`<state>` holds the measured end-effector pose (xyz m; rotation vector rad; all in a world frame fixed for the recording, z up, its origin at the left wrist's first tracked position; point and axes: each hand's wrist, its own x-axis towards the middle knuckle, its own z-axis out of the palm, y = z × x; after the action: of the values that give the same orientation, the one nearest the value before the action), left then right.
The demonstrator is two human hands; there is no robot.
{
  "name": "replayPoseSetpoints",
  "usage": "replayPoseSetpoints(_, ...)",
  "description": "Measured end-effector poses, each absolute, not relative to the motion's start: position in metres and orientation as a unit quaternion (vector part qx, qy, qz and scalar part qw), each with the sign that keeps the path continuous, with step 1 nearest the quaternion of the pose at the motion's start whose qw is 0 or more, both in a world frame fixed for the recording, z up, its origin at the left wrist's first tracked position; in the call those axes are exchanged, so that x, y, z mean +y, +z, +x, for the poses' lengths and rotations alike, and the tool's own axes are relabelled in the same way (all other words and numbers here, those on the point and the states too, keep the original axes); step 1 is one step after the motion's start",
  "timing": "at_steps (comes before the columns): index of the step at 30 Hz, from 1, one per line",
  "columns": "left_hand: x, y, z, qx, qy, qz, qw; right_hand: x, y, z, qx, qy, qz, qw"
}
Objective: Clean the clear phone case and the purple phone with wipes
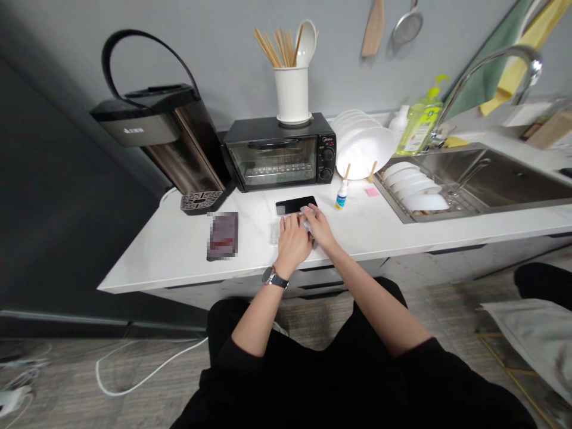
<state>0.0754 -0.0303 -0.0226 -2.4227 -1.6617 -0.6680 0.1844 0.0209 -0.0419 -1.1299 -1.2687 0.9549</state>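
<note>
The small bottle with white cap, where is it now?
In the head view, the small bottle stands on the white counter, beyond and right of the right hand, left of the pink square.

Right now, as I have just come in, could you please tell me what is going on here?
Someone is working at the counter, in front of the oven. The right hand holds a small whitish thing, too blurred to name. The left hand is right up against the right, with a clear thing showing at its outer side. A phone lies just beyond both hands, and a small bottle stands off to their right.
</note>
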Motion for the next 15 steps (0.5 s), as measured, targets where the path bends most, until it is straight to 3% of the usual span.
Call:
replayPoseSetpoints(7,-0.032,-0.025,0.071,-0.566,-0.249,-0.784,0.043,-0.030,-0.051,0.183,-0.595,0.367,-0.465,0.543)
replayPoseSetpoints(15,-0.031,-0.024,0.075,-0.573,-0.205,-0.790,0.080,0.009,-0.034,0.184,-0.558,0.380,-0.544,0.498)
